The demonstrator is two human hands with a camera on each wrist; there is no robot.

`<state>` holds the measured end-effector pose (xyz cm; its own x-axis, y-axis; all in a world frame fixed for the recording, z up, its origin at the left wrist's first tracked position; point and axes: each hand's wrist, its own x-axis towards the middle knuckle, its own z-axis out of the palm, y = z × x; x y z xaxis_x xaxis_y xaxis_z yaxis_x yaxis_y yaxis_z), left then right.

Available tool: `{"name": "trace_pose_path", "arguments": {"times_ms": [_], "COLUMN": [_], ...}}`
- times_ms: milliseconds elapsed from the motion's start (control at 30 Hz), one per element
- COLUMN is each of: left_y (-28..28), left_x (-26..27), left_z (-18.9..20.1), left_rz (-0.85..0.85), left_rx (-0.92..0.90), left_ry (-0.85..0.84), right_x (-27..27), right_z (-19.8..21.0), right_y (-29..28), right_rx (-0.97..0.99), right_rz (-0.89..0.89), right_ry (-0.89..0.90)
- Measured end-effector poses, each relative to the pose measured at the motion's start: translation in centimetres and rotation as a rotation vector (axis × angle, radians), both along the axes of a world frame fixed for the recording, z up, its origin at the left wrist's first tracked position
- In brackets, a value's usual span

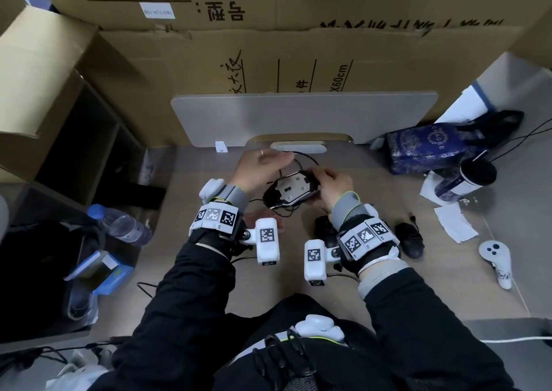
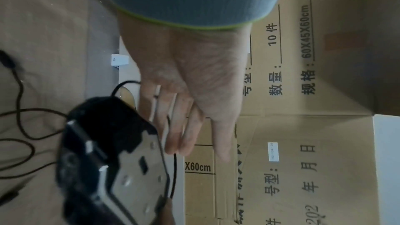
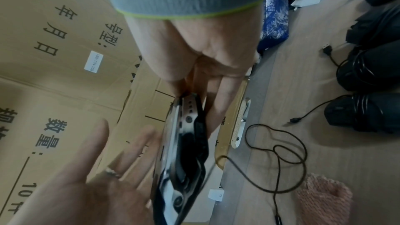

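Observation:
A black wired mouse [image 1: 291, 189] is held upside down above the desk, its grey metal base plate facing up. My right hand [image 1: 334, 181] grips its right end, fingers curled round the shell; the right wrist view shows the mouse [image 3: 184, 151] edge-on below those fingers [image 3: 225, 95]. My left hand [image 1: 268, 163] hovers open just left of and above the mouse, fingers straight and together. In the left wrist view those fingers [image 2: 184, 126] lie close beside the mouse [image 2: 121, 160]; contact cannot be told. The mouse cable [image 3: 279, 156] loops loosely on the desk.
Two more black mice [image 1: 410, 238] [image 1: 324, 229] lie near my right wrist. A blue patterned bag [image 1: 430, 148], a cup [image 1: 466, 181], paper slips and a white controller [image 1: 497, 262] sit at right. A water bottle [image 1: 122, 225] lies left. Cardboard walls and a white board [image 1: 298, 115] stand behind.

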<state>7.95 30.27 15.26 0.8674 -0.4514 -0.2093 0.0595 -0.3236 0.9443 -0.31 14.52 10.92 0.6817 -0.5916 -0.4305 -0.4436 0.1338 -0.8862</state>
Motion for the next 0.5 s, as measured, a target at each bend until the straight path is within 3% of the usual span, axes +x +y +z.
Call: {"name": "trace_pose_path", "arguments": {"times_ms": [67,200,333,500], "left_y": [0.0,0.1,0.4,0.7], "left_x": [-0.1,-0.8,-1.4,-2.0], "left_z": [-0.3,-1.1,-0.3,0.3], "left_rz": [-0.117,-0.304,-0.263,-0.071], "left_rx": [0.053,0.197,0.088,-0.217], "left_ry": [0.083,0.039,0.131,0.341], "right_x": [0.0,0.0,-0.6,-0.5], "right_z": [0.7,2.2,2.9,4.3], "right_y": [0.1,0.7,1.1,1.1], "right_rx": [0.013,0.021,-0.006,0.149], "right_rz": [-0.023,-0.101,-0.115,-0.049], "right_ry": [-0.015,-0.052,-0.13,-0.177]}}
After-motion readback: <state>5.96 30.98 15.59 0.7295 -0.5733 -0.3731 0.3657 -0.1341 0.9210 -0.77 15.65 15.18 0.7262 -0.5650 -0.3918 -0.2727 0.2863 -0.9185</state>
